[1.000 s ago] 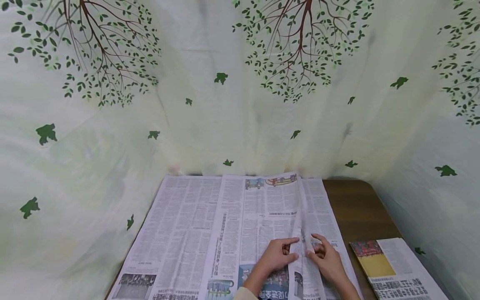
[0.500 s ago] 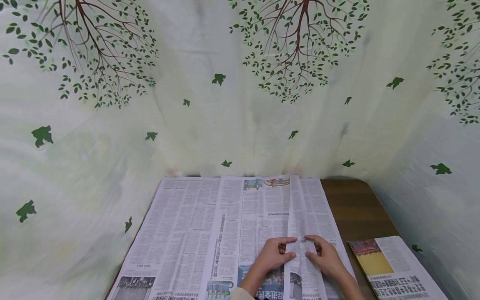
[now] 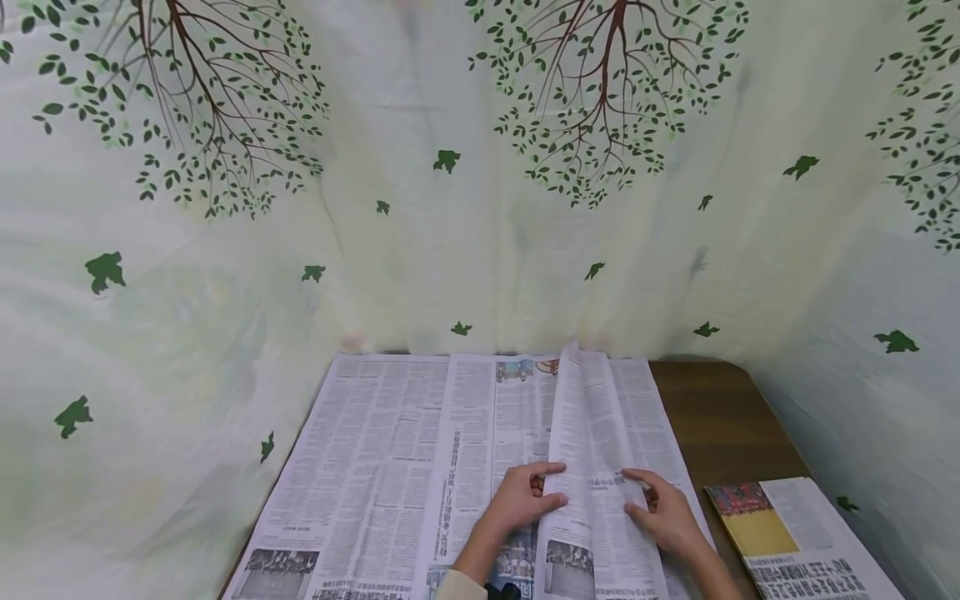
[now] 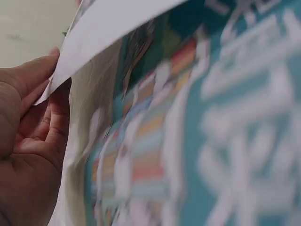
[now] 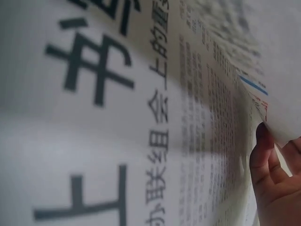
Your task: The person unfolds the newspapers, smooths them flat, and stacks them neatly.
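My left hand (image 3: 525,497) pinches the left edge of a lifted newspaper page (image 3: 588,425) between thumb and fingers, in the head view. On the page's right side, my right hand (image 3: 663,510) pinches its other edge. The page stands as a narrow raised strip above a spread newspaper (image 3: 375,442). In the left wrist view, my left hand (image 4: 33,122) holds the thin paper edge, a blurred colour print beside it. In the right wrist view, the fingers of my right hand (image 5: 280,176) grip a page corner, with large black print close to the camera.
A folded newspaper (image 3: 802,533) with a red and yellow picture lies on the right of the brown table (image 3: 705,417). Behind the table and along both sides hangs a pale cloth (image 3: 525,275) printed with trees and green leaves.
My left hand has moved left with the page's edge, so the raised strip is wider. My right hand's fingers have come in onto the page's right edge.
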Available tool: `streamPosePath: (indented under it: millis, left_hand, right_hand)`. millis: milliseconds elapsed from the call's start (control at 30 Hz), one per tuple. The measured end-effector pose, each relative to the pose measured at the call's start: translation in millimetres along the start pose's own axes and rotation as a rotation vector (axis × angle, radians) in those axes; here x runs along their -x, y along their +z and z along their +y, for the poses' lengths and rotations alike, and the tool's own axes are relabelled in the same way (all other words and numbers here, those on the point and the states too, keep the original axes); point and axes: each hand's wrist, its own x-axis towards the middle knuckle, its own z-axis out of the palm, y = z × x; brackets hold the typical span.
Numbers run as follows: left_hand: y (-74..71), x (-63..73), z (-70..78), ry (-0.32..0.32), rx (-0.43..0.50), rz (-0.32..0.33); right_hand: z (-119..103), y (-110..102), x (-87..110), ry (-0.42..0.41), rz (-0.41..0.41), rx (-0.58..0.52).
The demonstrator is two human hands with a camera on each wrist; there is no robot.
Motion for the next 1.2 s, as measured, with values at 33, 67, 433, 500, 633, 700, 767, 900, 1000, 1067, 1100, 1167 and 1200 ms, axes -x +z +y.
streamPosePath:
  millis: [33, 67, 433, 500, 633, 700, 767, 900, 1000, 1067, 1100, 1167, 1200]
  left_hand:
    - [-2.4, 0.9, -0.6, 0.004, 0.0, 0.006]
    - [-4.8, 2.1, -1.1, 0.005, -0.003, 0.011]
    - [-30.3, 12.3, -10.5, 0.076, -0.103, -0.002]
    - [-33.9, 14.1, -11.7, 0.087, -0.133, 0.004]
    - [-39.4, 17.5, -14.0, 0.084, -0.179, 0.008]
    - [-42.3, 19.2, -14.9, 0.075, -0.205, 0.01]
    - [-45.6, 21.1, -15.9, 0.064, -0.229, 0.015]
    - [-54.2, 25.4, -17.5, 0.059, -0.249, 0.022]
    - [-61.2, 28.6, -20.0, 0.054, -0.242, 0.02]
    - [-65.6, 31.0, -21.5, 0.046, -0.239, 0.02]
    - [-67.7, 32.1, -22.9, 0.043, -0.243, 0.022]
    - [-72.4, 34.6, -24.9, 0.044, -0.251, 0.025]
    - [-74.7, 36.0, -25.9, 0.043, -0.253, 0.027]
  right_hand:
    - [-0.2, -0.7, 0.3, 0.0, 0.003, -0.003]
    - [0.0, -1.2, 0.4, 0.0, 0.006, -0.005]
    - [7.1, -6.6, 2.5, -0.025, 0.008, -0.016]
    - [8.9, -7.6, 2.8, -0.046, 0.014, -0.018]
    - [11.5, -9.3, 3.6, -0.097, 0.011, -0.018]
    - [12.1, -9.6, 4.0, -0.115, 0.007, -0.014]
    - [12.5, -10.0, 4.2, -0.127, 0.003, -0.004]
    - [13.2, -10.4, 5.1, -0.135, 0.021, 0.024]
    - [15.0, -10.7, 6.0, -0.143, 0.044, 0.032]
    - [16.6, -11.0, 6.1, -0.136, 0.05, 0.025]
    - [17.3, -11.1, 5.8, -0.128, 0.048, 0.017]
    - [18.6, -11.5, 5.6, -0.114, 0.04, 0.002]
    - [18.8, -11.8, 5.4, -0.109, 0.036, -0.002]
